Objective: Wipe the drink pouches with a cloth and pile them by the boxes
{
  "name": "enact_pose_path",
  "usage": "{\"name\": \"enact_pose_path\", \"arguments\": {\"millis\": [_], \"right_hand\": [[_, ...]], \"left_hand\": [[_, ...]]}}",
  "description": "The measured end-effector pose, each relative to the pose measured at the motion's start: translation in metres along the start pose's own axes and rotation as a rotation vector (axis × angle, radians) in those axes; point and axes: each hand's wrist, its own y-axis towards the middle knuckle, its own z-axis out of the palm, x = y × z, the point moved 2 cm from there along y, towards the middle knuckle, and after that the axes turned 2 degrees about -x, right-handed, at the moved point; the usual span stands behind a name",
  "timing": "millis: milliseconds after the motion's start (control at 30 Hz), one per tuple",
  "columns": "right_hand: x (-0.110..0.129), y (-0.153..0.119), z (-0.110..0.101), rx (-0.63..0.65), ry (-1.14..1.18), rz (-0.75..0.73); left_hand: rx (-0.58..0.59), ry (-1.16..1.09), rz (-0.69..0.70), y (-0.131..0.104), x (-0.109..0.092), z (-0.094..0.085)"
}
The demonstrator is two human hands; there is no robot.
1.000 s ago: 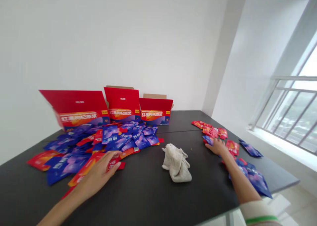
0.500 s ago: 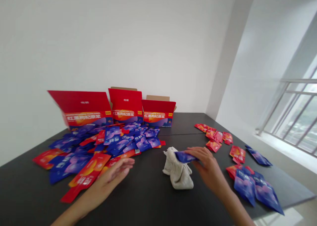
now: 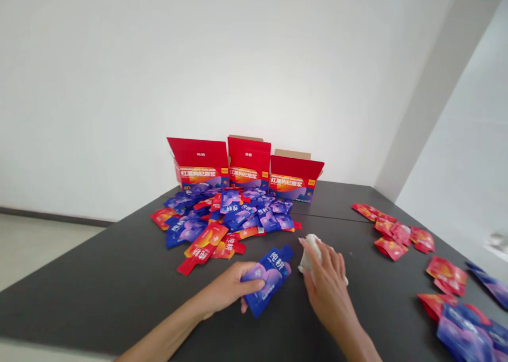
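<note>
My left hand point(image 3: 234, 288) grips a blue pouch point(image 3: 270, 278) by its lower left part, with the thumb across its front and the narrow spout end pointing up and right. To the right, my right hand point(image 3: 327, 272) lies over a crumpled whitish cloth point(image 3: 312, 241) on the dark table, its fingers bent and slightly apart; the palm side is hidden. A heap of blue and red pouches point(image 3: 238, 214) spreads beyond my left hand. The nearest pouch of the heap is a red one point(image 3: 206, 243).
Three open red boxes point(image 3: 204, 174), point(image 3: 249, 171), point(image 3: 293, 184) stand at the back of the dark table point(image 3: 119, 277) near the wall. Red pouches point(image 3: 397, 232) lie along the right side, with blue pouches point(image 3: 464, 333) at the lower right.
The blue pouch has passed from my right hand to my left hand. My right hand is now on the cloth. The view has turned left, so the heap and boxes appear farther right.
</note>
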Motion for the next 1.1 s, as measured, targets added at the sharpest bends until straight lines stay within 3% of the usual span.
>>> {"name": "enact_pose_path", "arguments": {"millis": [100,233,400,500,633,733,867,1033,1100], "right_hand": [[-0.036,0.002,0.02,0.082,-0.085,0.236],[-0.052,0.004,0.037,0.207,-0.064,0.25],[-0.054,0.016,0.033,0.195,-0.026,0.297],[-0.04,0.018,0.027,0.165,0.128,0.287],[0.018,0.005,0.023,0.126,0.359,0.046],[0.052,0.001,0.024,0.165,0.285,-0.047],[0.05,0.011,0.022,0.261,0.093,0.093],[0.053,0.008,0.016,0.321,0.153,-0.074],[0.052,0.007,0.016,0.338,0.095,-0.025]], "left_hand": [[-0.111,0.336,-0.014,0.005,0.007,-0.002],[-0.374,0.718,0.083,0.007,0.006,-0.002],[-0.267,0.628,0.106,0.004,0.009,-0.004],[-0.253,0.583,0.057,0.009,0.014,-0.006],[-0.295,0.715,0.115,0.018,0.016,-0.002],[-0.323,0.766,0.149,0.019,0.016,-0.001],[-0.322,0.802,0.173,0.016,0.014,0.0],[-0.314,0.805,0.193,0.017,0.013,0.001],[-0.327,0.816,0.187,0.018,0.013,0.002]]}}
